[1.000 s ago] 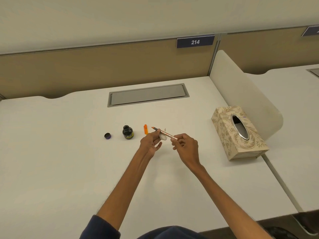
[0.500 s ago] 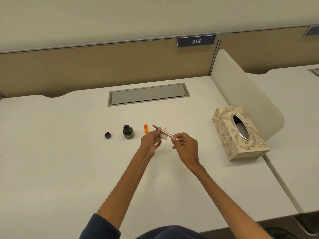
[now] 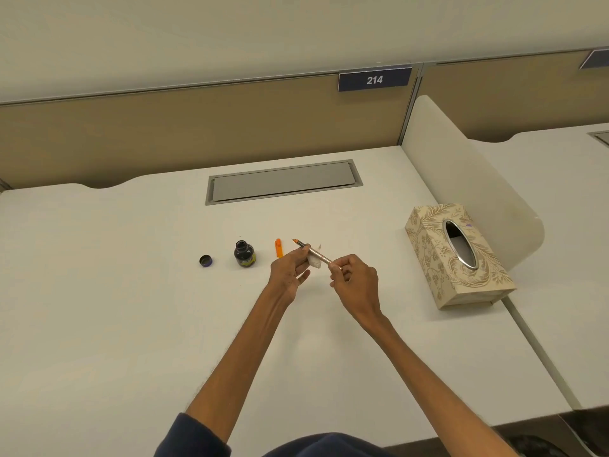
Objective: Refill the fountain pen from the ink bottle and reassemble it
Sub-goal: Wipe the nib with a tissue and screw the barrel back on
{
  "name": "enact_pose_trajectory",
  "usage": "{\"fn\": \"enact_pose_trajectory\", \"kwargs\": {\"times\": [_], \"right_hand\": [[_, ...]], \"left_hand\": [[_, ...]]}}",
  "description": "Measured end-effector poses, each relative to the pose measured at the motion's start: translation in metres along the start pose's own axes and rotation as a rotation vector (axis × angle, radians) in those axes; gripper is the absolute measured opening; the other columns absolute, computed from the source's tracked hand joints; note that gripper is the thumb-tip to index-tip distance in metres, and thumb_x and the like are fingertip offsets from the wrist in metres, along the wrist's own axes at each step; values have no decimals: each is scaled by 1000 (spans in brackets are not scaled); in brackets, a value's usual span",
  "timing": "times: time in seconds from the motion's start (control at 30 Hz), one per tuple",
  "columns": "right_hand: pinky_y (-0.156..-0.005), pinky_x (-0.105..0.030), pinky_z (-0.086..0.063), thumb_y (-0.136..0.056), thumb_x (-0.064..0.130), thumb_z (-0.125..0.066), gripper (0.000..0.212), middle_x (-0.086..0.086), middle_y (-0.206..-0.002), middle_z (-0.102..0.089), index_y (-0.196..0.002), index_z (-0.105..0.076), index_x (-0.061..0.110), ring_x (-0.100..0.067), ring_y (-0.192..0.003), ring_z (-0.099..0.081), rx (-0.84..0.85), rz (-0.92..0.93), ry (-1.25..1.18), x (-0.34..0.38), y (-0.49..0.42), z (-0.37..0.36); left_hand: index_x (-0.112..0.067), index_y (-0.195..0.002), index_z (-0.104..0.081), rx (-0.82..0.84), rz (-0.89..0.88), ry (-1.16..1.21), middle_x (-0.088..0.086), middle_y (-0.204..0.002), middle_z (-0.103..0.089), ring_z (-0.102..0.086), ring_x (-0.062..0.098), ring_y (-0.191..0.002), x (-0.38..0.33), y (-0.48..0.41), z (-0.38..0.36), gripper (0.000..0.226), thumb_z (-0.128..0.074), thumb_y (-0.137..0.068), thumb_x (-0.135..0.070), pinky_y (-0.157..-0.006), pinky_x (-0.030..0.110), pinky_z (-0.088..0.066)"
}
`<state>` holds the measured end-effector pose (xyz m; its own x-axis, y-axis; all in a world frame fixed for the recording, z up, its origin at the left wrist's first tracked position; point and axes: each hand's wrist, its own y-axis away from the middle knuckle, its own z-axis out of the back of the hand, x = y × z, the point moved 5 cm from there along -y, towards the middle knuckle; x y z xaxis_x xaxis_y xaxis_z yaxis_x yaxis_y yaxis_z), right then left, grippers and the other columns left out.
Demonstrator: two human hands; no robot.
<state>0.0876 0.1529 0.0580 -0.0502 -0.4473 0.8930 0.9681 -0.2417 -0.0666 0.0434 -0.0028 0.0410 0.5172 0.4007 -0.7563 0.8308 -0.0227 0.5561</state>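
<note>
Both hands grip the fountain pen (nib away) — ink bottle uncapped.

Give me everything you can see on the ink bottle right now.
The ink bottle is small, squat and dark, glass by its look, with a yellowish label low on its front. It stands upright on the white desk, neck open. Its dark cap lies apart to the left, an orange pen piece to the right. Nothing touches the bottle; both hands are off to its right, holding the pen. The ink level cannot be told.

Even bright overhead light, soft shadows, edges curved.
</note>
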Motion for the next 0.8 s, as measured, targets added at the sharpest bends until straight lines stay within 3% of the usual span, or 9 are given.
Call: {"fn": "enact_pose_trajectory", "kwargs": {"times": [0.13,0.23,0.4,0.5,0.6,0.7,0.8], "right_hand": [[-66,-42,-57,-93,23,-65,7,3,-64,-69,-92,-65,16,-17,-60,-70,-15,72,72,4,-1,1],[-66,-42,-57,-94,24,-63,9,2,-66,-69,-95,-66,16,-18,-62,-71,-12,101,77,4,1,-2],[-57,-35,-45,-99,19,-54,18,7,-57,-53,-94,-70,13,-20,-52,-54,3,211,179,11,10,-4],[-55,-34,-33,-99,16,-55,23,6,-53,-42,-80,-67,9,-19,-52,-37,15,165,190,8,8,-5],[-53,-37,-37,-97,19,-54,32,1,-51,-39,-71,-60,2,-19,-48,-37,81,25,107,2,7,-9],[-52,-28,-45,-96,13,-54,25,-8,-57,-55,-79,-70,3,-19,-42,-53,141,-116,-27,0,8,-9],[-67,-28,-52,-98,18,-53,19,-5,-76,-71,-94,-70,11,-17,-61,-67,171,-70,119,4,8,-11]], "left_hand": [[-14,-91,-72,-5,19,17,5,-97,-75,-69,18,-94,0,-1,0,14,-71,-87,-27,-90,33,-47],[-5,-99,-69,-56,-27,56,12,-100,-74,-71,20,-86,-3,-3,0,16,-70,-88,-16,-89,30,-54],[11,-138,-42,-89,-90,38,4,-71,-76,-74,14,-68,-8,-1,-2,61,-70,-87,-7,-60,21,-58],[11,-143,-33,-90,-111,48,6,-73,-76,-75,17,-71,-7,-2,-1,69,-70,-86,-5,-59,21,-57],[12,-129,-49,-79,-121,34,9,-74,-76,-75,21,-77,-7,-1,-3,51,-70,-86,-5,-74,27,-60],[4,-91,-69,-74,-127,-20,6,-69,-75,-72,25,-89,-8,4,-5,11,-68,-88,-6,-95,35,-54],[-6,-68,-74,-85,-189,-86,6,-71,-76,-71,22,-97,-10,5,-4,20,-69,-87,-10,-103,34,-48]]}}
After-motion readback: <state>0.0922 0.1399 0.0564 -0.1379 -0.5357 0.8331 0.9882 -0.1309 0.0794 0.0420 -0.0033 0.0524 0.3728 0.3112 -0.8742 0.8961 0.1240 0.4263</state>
